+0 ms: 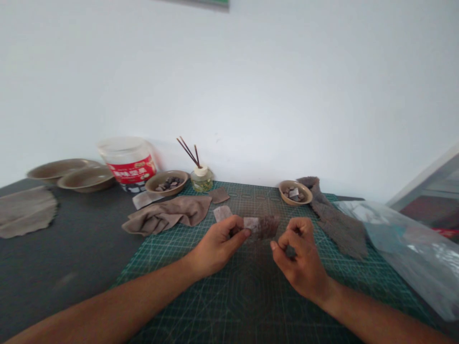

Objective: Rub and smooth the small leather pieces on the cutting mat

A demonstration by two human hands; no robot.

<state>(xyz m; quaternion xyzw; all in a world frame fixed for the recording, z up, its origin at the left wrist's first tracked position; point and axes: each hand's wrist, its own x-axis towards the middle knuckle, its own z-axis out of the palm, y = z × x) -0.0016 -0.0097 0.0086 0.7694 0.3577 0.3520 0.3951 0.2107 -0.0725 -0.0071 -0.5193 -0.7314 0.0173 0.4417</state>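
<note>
Pale grey at one end and darker, mottled brown towards the other, the small thin piece point(268, 227) is up between my hands over the green cutting mat point(215, 306), nearer to me than the reed diffuser point(202, 181) and to its right. My left hand point(214, 247) has the pale end pinched between thumb and forefinger. My right hand point(303, 265) is beside the brown end, fingers curled and thumb towards the fingertips; I cannot tell whether they hold anything.

I judge this to be a step of fine handwork on the piece: the left steadies, the right works at or near the free end. The next move seems to call for a firm left pinch and a light, exact touch from the right, as the piece looks easy to bend.

It looks soft and roughly oblong, its brown part streaky and smeared by blur, so I can't make out its edge or weave.

A bowl of small pieces point(174, 192) sits just left of the diffuser, with a crumpled brown cloth point(172, 215) in front of it. Well to the diffuser's right are another small bowl point(296, 202) and a fuzzy grey cloth point(340, 231).
</note>
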